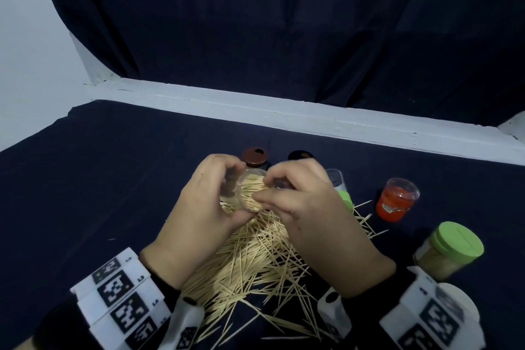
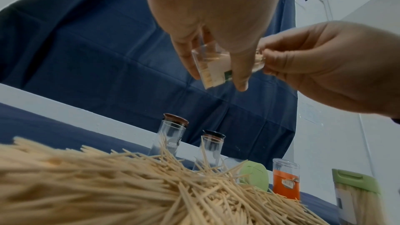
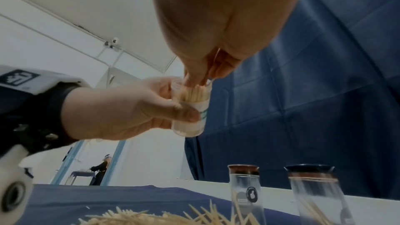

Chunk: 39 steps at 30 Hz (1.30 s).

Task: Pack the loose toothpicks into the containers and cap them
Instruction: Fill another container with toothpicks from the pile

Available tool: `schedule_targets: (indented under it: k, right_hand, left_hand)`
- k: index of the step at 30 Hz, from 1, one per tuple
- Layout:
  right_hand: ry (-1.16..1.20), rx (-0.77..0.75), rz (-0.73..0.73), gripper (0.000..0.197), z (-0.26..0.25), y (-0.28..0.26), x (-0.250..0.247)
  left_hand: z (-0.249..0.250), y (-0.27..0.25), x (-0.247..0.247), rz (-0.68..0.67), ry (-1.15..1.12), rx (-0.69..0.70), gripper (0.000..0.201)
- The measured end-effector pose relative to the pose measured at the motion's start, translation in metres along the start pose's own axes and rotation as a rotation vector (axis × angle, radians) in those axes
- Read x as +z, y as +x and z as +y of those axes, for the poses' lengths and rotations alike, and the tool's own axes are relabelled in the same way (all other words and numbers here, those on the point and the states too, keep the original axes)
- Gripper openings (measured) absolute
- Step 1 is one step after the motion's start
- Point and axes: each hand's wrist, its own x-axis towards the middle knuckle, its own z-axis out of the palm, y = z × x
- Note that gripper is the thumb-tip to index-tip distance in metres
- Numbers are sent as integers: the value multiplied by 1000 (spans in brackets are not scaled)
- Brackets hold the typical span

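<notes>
My left hand (image 1: pixel 204 204) grips a clear plastic container (image 1: pixel 248 193), tilted and raised above the table, partly filled with toothpicks. The right hand (image 1: pixel 287 193) pinches a small bundle of toothpicks at the container's open mouth, fingertips reaching into it. In the left wrist view the container (image 2: pixel 214 69) shows a white label between my fingers. The right wrist view shows the toothpicks standing inside the container (image 3: pixel 192 107) under the right fingertips (image 3: pixel 194 78). A large pile of loose toothpicks (image 1: pixel 255 264) lies on the dark blue cloth below both hands.
Behind the hands stand a brown-capped jar (image 1: pixel 255 157) and a black-capped jar (image 1: pixel 300 156), both almost empty. To the right are a clear jar with a green cap (image 1: pixel 341 190), an orange container (image 1: pixel 396 199) and a full green-capped jar (image 1: pixel 449 250). A white ledge (image 1: pixel 284 111) borders the table.
</notes>
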Motion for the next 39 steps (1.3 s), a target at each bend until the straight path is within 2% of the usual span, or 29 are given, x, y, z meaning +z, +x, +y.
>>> schedule_targets:
  k: [4,5,6,8,10,11,15,17,19,25,28,31,34,39]
  right_hand:
    - [242,149,81,20,5,11,-16]
    - [275,193,56,24,5,13,-21]
    - [275,231,-28,30,5,16,-25]
    - [117,251,-385,49,3,16,-27]
    - [-101,158,-701,70,-2,9,-19]
    - [-169,75,-772,77,-7,5,-12]
    - [-316,-169,-888,93,-33,-8,22]
    - [-355,-269,-931,90,-45,-12,37]
    - [-367,-286,-951,82,-50,-13,48]
    - [-371,-173,-871,73,-37,-4,76]
    - [-399,-151,-902,74,-35,7,84]
    - [-421,-120,-886,61,-33,19,91]
    - [-405,-28,-954,50,-32,29,96]
    - [-439,38,-985,34,-24,36,104]
  left_hand:
    - [-5,3,-13,-15,62,-109,58]
    - [-8,4,-19,-2,78,-142,57]
    - [-11,4,-26,13,91,-175,56]
    - [-18,1,-41,36,121,-219,56]
    - [-24,-5,-55,50,160,-249,57]
    - [-27,-9,-62,55,179,-264,57]
    - [-34,-24,-83,58,227,-320,57]
    - [-35,-30,-88,55,229,-343,56]
    - [-37,-35,-89,52,222,-352,54]
    - [-40,-41,-86,-11,234,-385,51]
    - [-43,-39,-85,-43,240,-404,50]
    - [-46,-38,-86,-75,250,-434,49]
    - [-49,-39,-89,-109,284,-479,47]
    - [-58,-38,-92,-161,345,-546,49]
